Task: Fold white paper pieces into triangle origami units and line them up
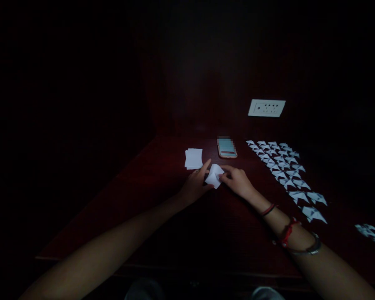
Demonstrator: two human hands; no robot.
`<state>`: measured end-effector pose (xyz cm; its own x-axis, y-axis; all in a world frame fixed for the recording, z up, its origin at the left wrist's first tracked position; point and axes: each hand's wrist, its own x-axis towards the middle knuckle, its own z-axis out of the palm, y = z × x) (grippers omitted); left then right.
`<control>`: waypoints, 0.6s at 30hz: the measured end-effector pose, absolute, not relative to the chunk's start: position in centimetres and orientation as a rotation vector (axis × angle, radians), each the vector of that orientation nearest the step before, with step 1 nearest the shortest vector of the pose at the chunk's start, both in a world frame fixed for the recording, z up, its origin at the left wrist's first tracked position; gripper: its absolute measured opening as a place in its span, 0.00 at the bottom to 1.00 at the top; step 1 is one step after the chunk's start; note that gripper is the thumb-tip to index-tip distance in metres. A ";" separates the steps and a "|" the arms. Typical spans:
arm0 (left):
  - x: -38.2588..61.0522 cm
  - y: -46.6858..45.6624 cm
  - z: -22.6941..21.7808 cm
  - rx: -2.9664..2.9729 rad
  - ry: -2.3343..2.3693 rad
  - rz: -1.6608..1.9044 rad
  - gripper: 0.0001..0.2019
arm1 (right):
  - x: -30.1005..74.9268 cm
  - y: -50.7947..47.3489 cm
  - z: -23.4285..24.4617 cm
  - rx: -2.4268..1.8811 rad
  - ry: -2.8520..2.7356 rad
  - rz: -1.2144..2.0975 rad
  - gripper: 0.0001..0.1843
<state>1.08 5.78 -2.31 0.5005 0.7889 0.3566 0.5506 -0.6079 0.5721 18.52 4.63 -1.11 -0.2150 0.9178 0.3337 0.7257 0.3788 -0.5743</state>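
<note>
A small white square of paper (214,176), bent with a raised crease, is between my two hands over the dark red table. My left hand (196,182) steadies its left side, the index finger stretched up and the thumb along the lower edge. On the opposite side, my right hand (236,180) pinches the paper's right edge between thumb and fingers. Just beyond my left hand lies a stack of white paper squares (193,158). Rows of small folded paper figures (281,160) cover the table to the right of my right hand.
A phone (227,148) with a lit screen lies near the back wall. Above the table, a white socket panel (266,108) is set in that wall. A separate cluster of folded white pieces (371,233) sits at the far right. The surroundings are very dark.
</note>
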 end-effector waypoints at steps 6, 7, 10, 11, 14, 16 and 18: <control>0.9 6.2 -2.3 2.409 0.983 0.885 0.40 | 18.5 4.7 -1.2 -1.421 -2.019 0.342 0.17; 0.9 6.2 -2.3 2.427 0.993 0.872 0.39 | 18.5 4.7 -1.2 -1.423 -2.018 0.347 0.17; 0.9 6.0 -2.2 2.503 1.059 0.815 0.39 | 18.4 4.6 -1.1 -1.431 -2.007 0.368 0.17; 0.9 5.9 -2.2 2.531 1.078 0.792 0.38 | 18.4 4.5 -1.0 -1.429 -2.011 0.374 0.17; 1.0 5.8 -2.2 2.588 1.109 0.753 0.36 | 18.5 4.6 -1.1 -1.426 -2.032 0.358 0.15; 1.0 5.9 -2.4 2.591 1.115 0.751 0.35 | 18.5 4.6 -1.1 -1.433 -2.036 0.337 0.15; 0.9 6.0 -2.5 2.578 1.115 0.752 0.34 | 18.6 4.7 -1.2 -1.433 -2.039 0.326 0.14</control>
<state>0.94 5.97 -2.53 0.5781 0.7304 0.3637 0.6105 -0.6829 0.4011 18.55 4.69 -1.20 -0.2208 0.9130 0.3432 0.7604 0.3814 -0.5256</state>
